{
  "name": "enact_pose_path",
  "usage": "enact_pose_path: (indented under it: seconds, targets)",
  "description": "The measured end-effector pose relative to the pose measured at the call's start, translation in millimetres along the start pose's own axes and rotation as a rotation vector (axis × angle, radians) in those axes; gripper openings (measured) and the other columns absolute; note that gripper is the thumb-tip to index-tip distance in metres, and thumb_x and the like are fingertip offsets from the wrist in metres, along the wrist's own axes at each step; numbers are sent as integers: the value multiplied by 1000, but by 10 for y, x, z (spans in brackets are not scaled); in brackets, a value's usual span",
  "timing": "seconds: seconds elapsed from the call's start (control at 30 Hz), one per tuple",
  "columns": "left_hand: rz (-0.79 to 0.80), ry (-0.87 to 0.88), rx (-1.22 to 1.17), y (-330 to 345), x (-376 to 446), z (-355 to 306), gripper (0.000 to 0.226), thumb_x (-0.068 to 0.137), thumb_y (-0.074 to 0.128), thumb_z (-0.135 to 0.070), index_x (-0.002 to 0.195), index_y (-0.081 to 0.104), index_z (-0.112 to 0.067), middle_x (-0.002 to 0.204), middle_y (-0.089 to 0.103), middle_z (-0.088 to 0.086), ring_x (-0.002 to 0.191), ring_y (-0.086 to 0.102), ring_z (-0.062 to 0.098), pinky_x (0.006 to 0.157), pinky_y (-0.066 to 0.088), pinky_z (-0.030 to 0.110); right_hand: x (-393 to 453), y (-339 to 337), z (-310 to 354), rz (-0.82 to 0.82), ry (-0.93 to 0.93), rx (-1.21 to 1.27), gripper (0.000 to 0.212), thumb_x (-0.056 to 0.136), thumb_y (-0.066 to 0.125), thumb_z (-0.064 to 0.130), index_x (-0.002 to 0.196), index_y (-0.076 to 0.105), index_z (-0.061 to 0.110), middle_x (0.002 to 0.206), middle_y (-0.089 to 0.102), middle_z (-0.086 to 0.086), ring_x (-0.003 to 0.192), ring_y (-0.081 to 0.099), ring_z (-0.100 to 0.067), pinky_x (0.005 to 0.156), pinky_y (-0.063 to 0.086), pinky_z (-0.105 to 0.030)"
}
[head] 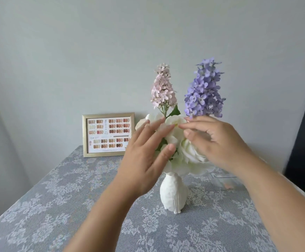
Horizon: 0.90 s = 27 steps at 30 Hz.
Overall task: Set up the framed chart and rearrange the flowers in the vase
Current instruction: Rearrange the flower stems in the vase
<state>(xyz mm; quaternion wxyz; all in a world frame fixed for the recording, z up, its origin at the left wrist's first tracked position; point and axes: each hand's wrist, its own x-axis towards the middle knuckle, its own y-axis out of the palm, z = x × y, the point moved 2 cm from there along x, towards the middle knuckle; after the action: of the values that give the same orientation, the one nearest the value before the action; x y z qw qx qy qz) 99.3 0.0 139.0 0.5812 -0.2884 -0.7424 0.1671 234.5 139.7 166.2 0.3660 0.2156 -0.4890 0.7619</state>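
The framed chart (108,134) stands by the wall, so it's flower time. The left hand (144,159) is open flat against the white flowers (188,153) in the vase (173,193). The right hand (215,140) seems to pinch a petal. Next, I think, gentle nudges.

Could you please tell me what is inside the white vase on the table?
The vase holds white blooms, a pink spike and a purple spike. Their stems inside the vase are hidden, and both hands cover part of the blooms.
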Motion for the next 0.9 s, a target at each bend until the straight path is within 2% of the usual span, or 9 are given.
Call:
enact_pose_path:
  seconds: [0.1,0.2,0.3,0.4,0.5,0.63,0.73,0.83,0.9]
  targets:
    - [-91,-51,-121,-31,-100,99,53,99,32,-53,149,35,-38,160,28,-15,149,22,8,119,24,46,-203,-62,-59,-116,-61,104,32,95,51,38,119,68,27,125,60,17,120,51,7,99,33,-8]
    - [-240,-210,-336,-108,-220,366,54,98,27,-57,150,29,-44,158,27,-22,146,23,0,115,23,34,-574,-92,-272,-435,-105,235,26,96,52,25,115,67,17,124,63,5,122,56,-15,100,41,-24]
    - [-255,-448,-586,35,-431,648,53,94,30,-60,146,32,-49,153,34,-28,143,30,-1,113,26,31,-1003,158,-520,-707,69,393,25,87,56,18,107,62,33,109,66,9,103,61,-11,88,45,-19]
    - [-81,-619,-663,384,-672,812,37,94,38,-53,130,41,-62,137,49,-33,130,47,2,106,39,35,-1235,553,-722,-752,329,695,44,82,58,-2,92,53,41,100,64,-3,87,62,-7,80,46,-29]
    - [159,-717,-651,748,-895,867,24,99,45,-43,110,49,-64,121,59,-33,110,55,-8,84,44,17,-1297,842,-905,-470,623,744,51,83,59,-9,90,48,40,104,64,-11,89,63,-11,74,41,-32]
    - [326,-680,-621,1045,-1030,809,51,87,49,-63,137,40,-54,138,45,-33,112,50,-21,79,45,4,-1202,1101,-1027,150,754,479,57,80,73,24,123,38,38,127,50,9,110,55,-9,83,46,-28]
    - [307,-688,-647,1112,-988,745,43,85,54,-59,127,43,-64,134,48,-34,121,49,-13,84,44,5,-1073,1197,-1006,302,711,347,77,80,72,39,140,24,43,133,37,20,123,45,-10,103,40,-41]
    - [274,-673,-598,1135,-947,712,37,85,57,-52,114,46,-72,121,47,-48,111,47,-26,76,42,-3,-1006,1253,-977,342,632,284,69,81,68,47,138,30,46,134,43,26,125,46,-6,104,41,-38]
    - [251,-661,-544,1167,-944,726,39,89,60,-46,123,46,-60,128,49,-39,115,49,-20,79,41,-4,-976,1262,-975,311,616,263,62,84,67,45,137,35,45,132,50,20,121,49,-6,99,43,-33]
